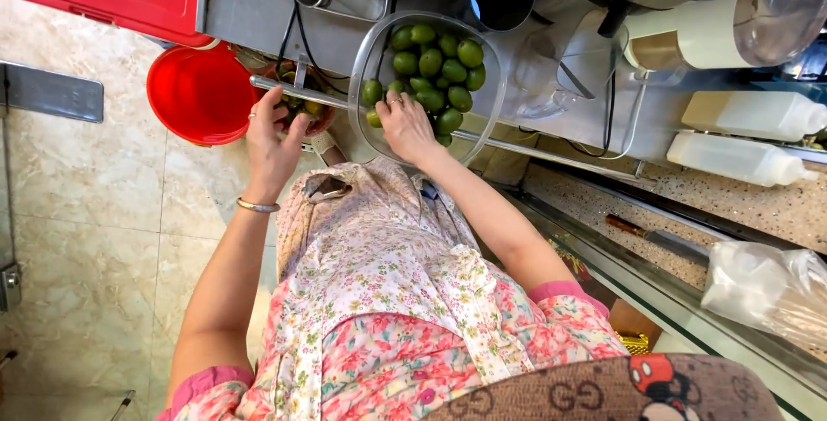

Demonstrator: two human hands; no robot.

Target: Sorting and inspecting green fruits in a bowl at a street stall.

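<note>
Floral-sleeved arms reach forward. Right hand (407, 128) lies inside the clear bowl (370, 55), fingers spread loosely over green limes (435, 68) — clamped on none. Left hand (274, 141) curls round something at a small container (303, 109) beside the red bucket (200, 92) — contents unclear.

Beige marble floor tiles (77, 214) lie beside a steel counter (250, 8) and speckled stone worktop (732, 201).

A clear glass bowl (482, 59) sits on the steel desk (250, 8), heaped with glossy green limes (435, 68); the right hand (405, 128) reaches into its near side. Under the left hand (271, 145) lie a few yellowish-green limes (301, 107) in a small dish.
</note>
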